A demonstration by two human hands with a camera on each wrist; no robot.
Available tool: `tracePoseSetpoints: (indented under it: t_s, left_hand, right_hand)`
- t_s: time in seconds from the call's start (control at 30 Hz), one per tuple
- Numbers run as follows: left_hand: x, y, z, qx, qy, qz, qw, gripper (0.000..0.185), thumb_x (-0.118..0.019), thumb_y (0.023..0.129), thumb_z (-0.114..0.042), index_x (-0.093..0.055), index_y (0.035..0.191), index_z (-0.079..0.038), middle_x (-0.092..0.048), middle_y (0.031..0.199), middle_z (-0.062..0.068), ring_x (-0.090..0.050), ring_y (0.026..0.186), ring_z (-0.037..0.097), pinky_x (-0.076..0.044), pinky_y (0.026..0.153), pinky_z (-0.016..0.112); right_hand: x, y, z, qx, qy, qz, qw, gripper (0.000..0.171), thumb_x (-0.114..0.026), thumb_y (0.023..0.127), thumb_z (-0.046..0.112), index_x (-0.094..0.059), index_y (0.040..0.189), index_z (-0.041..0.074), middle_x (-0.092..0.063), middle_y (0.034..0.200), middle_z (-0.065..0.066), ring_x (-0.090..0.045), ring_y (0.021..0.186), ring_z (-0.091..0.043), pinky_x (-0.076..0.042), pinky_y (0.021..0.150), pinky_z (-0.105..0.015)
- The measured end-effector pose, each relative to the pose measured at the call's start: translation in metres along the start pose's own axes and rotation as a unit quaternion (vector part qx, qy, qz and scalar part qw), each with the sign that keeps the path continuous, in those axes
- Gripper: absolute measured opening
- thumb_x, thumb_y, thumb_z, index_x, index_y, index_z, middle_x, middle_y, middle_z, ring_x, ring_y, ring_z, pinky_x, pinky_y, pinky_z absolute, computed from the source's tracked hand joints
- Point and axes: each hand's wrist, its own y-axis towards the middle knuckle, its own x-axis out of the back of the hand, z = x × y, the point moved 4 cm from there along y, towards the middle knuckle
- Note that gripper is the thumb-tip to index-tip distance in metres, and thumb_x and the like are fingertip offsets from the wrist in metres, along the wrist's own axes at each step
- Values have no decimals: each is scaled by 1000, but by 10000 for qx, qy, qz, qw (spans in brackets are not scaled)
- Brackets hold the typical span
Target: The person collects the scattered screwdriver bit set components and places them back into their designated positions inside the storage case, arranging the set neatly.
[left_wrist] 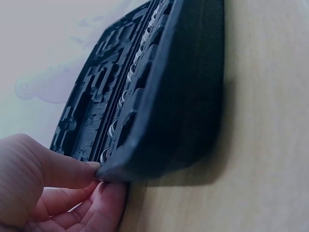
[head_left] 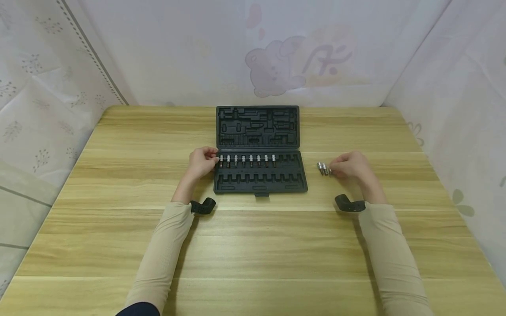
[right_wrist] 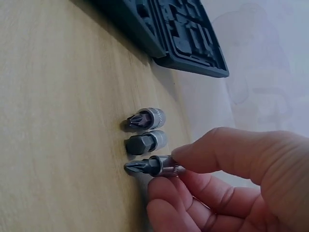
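Note:
A black plastic tool case (head_left: 261, 170) lies opened flat on the table, its lid (head_left: 258, 127) folded back. Several silver bit sockets (head_left: 251, 160) stand in a row along the case's upper slots. At the case's left edge, my left hand (head_left: 202, 162) pinches the rim between thumb and fingers. To the right of the case, my right hand (head_left: 349, 164) pinches a Phillips bit socket (right_wrist: 154, 166) by its silver end. Close beside it lie a hex bit socket (right_wrist: 145, 142) and another cross-tipped bit socket (right_wrist: 146, 119).
The wooden table (head_left: 261, 245) reaches to a patterned cloth backdrop (head_left: 189, 52) behind the case. In the case, the lower row of slots (head_left: 262, 178) and the upper slots at right hold no bits. Black wrist mounts (head_left: 203, 206) sit on both forearms.

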Motion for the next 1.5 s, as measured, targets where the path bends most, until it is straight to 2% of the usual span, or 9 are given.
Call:
tracePoseSetpoints:
  t_s: [0.13, 0.37, 0.5, 0.7, 0.8, 1.0, 1.17, 1.37, 1.5]
  left_hand:
    - [0, 0, -1, -4, 43, -2, 10000, 28, -57, 88, 0, -61, 115, 6, -59, 97, 17, -55, 83, 23, -50, 67, 26]
    - [0, 0, -2, -29, 70, -27, 10000, 28, -57, 88, 0, -61, 115, 7, -60, 97, 18, -55, 83, 23, -50, 68, 27]
    - [0, -1, -2, -43, 70, -9, 10000, 28, -56, 88, 1, -61, 115, 7, -59, 97, 18, -54, 83, 23, -50, 67, 27]
    - [1, -1, -1, -22, 62, -30, 10000, 27, -57, 88, 1, -61, 114, 7, -60, 97, 19, -54, 82, 23, -51, 66, 26]
    - [0, 0, -1, -15, 56, -25, 10000, 27, -57, 88, 1, -61, 114, 7, -60, 97, 19, -55, 82, 22, -51, 66, 26]
    - [0, 1, 0, 33, 3, 5, 10000, 27, -57, 88, 0, -61, 115, 6, -60, 97, 18, -54, 82, 22, -50, 66, 25]
    - [0, 2, 1, 39, -16, 17, 10000, 28, -57, 88, 0, -61, 115, 6, -59, 97, 18, -54, 82, 22, -51, 65, 25]
    - [0, 2, 2, 27, 19, 26, 10000, 28, -57, 88, 0, -61, 115, 6, -59, 97, 17, -53, 81, 22, -49, 65, 24]
    - [0, 1, 1, 9, 22, -4, 10000, 27, -57, 88, 0, -61, 114, 6, -59, 96, 17, -54, 81, 22, -49, 64, 24]
  right_hand:
    - [0, 1, -2, -9, 194, 29, 9998, 28, -61, 88, 7, -59, 106, -14, -65, 86, -8, -60, 70, -7, -54, 65, -21]
    - [1, 5, -6, 49, 108, -3, 9999, 27, -60, 90, 11, -59, 106, -11, -64, 94, -13, -59, 74, -9, -53, 66, -21]
    - [1, 3, -4, 151, 39, -74, 9999, 27, -61, 89, 11, -61, 105, -12, -65, 92, -12, -59, 74, -10, -53, 66, -22]
    - [-1, -2, 5, 299, -655, -400, 9966, 24, -62, 83, 14, -66, 95, -7, -64, 83, -8, -54, 74, -17, -46, 63, -26]
    - [-4, -3, 10, 385, -1001, -565, 9926, 20, -63, 82, 13, -66, 88, -5, -63, 82, -11, -51, 74, -22, -42, 60, -26]
    - [-7, -2, 12, 519, -1198, -782, 9884, 17, -67, 82, 10, -64, 85, -7, -62, 86, -19, -54, 75, -26, -44, 57, -25]
    - [-4, 1, 6, 453, -908, -679, 9925, 23, -70, 82, 13, -64, 90, -7, -64, 88, -19, -55, 76, -25, -46, 61, -26]
    - [0, 1, -2, 218, -167, -322, 9991, 37, -69, 84, 23, -62, 106, -6, -60, 108, -21, -52, 99, -30, -42, 87, -40]
    - [0, 2, -1, 118, 527, -84, 9985, 42, -68, 87, 26, -59, 113, -5, -61, 103, -8, -59, 90, -16, -47, 86, -30]
